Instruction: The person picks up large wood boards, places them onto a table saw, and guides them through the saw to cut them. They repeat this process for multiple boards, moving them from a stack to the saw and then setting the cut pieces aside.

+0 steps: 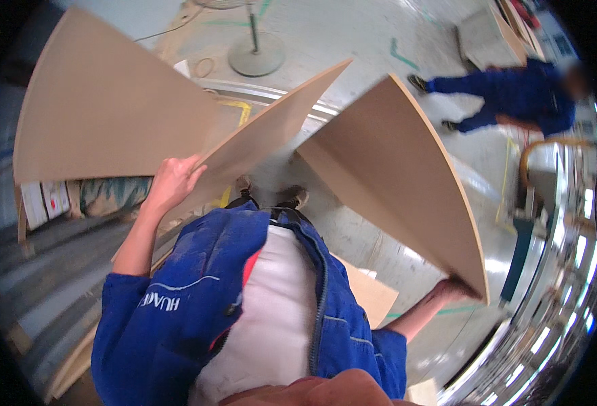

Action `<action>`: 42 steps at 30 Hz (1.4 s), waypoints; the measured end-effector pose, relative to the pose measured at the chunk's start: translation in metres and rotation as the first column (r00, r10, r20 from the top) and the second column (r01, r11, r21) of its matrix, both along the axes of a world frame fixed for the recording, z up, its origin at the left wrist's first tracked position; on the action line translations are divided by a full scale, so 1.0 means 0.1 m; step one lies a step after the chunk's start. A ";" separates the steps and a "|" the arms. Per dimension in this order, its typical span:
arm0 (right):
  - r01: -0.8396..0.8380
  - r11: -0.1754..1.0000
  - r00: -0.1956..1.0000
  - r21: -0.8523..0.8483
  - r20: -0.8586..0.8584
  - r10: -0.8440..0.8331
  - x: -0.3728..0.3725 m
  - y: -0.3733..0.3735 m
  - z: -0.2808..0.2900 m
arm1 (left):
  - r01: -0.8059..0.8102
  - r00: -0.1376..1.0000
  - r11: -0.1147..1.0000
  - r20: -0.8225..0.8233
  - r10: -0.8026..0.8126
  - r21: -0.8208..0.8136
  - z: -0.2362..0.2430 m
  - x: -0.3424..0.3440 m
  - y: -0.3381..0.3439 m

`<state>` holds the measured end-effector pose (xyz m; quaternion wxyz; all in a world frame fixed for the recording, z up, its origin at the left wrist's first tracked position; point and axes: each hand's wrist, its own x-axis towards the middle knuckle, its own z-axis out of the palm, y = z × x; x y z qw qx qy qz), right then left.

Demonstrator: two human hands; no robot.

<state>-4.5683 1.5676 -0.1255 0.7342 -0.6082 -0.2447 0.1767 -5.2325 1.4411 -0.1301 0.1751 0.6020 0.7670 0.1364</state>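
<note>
My left hand [176, 181] is closed over the near edge of a tan wood-fibre board [264, 132], which stands tilted on its edge in front of me. At my right side my right hand [451, 291] grips the lower corner of a second tan board [393, 159]; its fingers are partly hidden by shadow and the board. That board is held upright at a slant, apart from the first. To the left of my left hand a third large tan board [116, 101] rests above a stack, overlapped by the middle board at its right end.
A stand with a round base [256, 59] is ahead. A person in blue workwear [508, 98] is at the far right. Dark grey slats or rollers [61, 240] run along the left. Behind my right arm lies another flat board [366, 291]. Yellow and green tape marks the floor.
</note>
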 end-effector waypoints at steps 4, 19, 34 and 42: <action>0.101 0.991 0.962 0.092 0.243 -0.121 -0.07 0.04 0.05 | 0.018 1.000 1.000 0.018 -0.018 -0.007 0.05 0.07 0.15; 0.112 0.914 0.352 -0.390 0.876 0.330 -0.57 0.45 0.94 | -0.224 0.958 0.972 -0.166 0.234 0.077 -0.20 -0.04 0.12; 0.229 0.865 0.007 -0.446 0.890 0.456 -1.87 0.17 1.29 | 0.035 0.998 0.998 -0.052 -0.037 -0.046 0.02 -0.62 0.16; 0.061 0.996 -0.128 -0.059 0.990 0.066 -2.12 -0.34 1.17 | 0.260 0.965 0.965 0.028 -0.261 0.018 0.02 -0.58 0.46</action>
